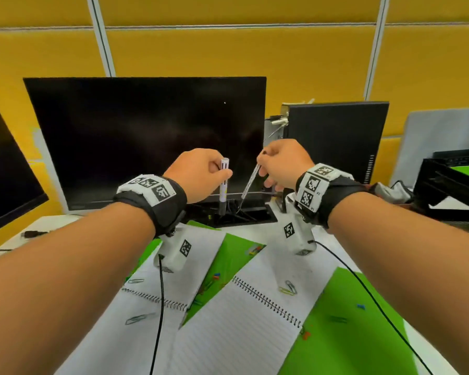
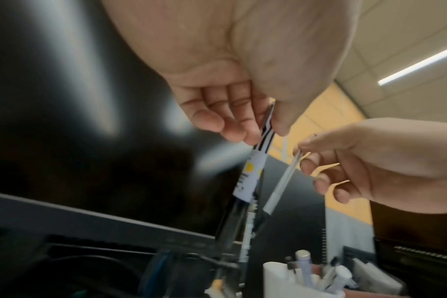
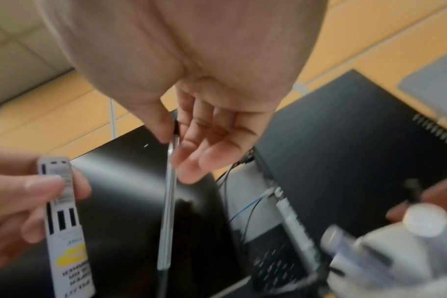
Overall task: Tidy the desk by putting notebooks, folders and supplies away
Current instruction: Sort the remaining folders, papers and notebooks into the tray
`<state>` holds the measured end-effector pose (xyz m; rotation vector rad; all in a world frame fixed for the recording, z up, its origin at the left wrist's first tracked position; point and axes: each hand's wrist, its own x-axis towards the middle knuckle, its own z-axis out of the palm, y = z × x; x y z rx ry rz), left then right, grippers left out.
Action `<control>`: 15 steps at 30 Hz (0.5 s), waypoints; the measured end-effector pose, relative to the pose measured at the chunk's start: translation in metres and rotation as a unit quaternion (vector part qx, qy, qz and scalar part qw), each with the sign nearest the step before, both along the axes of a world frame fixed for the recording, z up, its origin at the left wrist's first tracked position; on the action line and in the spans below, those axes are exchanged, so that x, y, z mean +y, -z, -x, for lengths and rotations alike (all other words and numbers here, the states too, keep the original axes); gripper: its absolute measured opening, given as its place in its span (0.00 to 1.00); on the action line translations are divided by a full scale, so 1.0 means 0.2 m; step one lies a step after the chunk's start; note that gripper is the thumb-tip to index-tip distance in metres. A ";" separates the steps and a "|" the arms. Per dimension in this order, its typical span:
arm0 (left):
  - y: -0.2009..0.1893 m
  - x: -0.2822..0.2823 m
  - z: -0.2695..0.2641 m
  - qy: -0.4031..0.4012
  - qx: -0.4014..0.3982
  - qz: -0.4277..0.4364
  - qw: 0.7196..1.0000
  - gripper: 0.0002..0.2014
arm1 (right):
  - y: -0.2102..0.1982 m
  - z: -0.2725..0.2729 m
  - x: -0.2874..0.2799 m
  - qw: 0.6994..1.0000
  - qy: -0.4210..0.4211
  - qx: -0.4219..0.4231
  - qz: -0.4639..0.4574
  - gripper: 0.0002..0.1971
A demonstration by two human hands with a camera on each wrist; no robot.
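Pinching upright marker [image 1: 224, 182] in left hand [image 1: 198, 173], right hand [image 1: 283, 162] gripping slanted, tip-down pen [image 1: 249, 182]

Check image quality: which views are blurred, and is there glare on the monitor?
Head view: sharp, wide-angle bending at edges, monitor dark, no glare. Left wrist view: streaky reflections on the monitor, white marker fairly clear, pen cup soft. Right wrist view: motion blur lower right, thin pen smeared.

A dark monitor [image 1: 146, 142] stands at the desk's back edge, with part of a 2nd monitor [image 1: 8, 171] at the left. A black computer tower [image 1: 336, 139] stands to the right. Yellow wall panels [image 1: 228, 50] run behind them. A black cable [image 1: 157, 307] trails forward.
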<state>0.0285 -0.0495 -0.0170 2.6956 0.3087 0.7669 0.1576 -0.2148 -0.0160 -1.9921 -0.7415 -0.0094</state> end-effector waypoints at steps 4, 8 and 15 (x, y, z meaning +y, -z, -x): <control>0.00 -0.20 -0.27 0.051 -0.082 0.034 0.995 0.06 | -0.06 -0.25 -0.23 0.993 0.104 -0.057 -0.019 0.08; 0.07 -0.34 -0.50 0.067 -0.117 0.074 0.988 0.07 | -0.01 -0.47 -0.41 0.982 0.165 -0.074 0.048 0.06; 0.16 -0.48 -0.85 0.026 -0.019 0.046 0.998 0.11 | 0.21 -0.66 -0.46 0.966 0.168 -0.062 0.189 0.08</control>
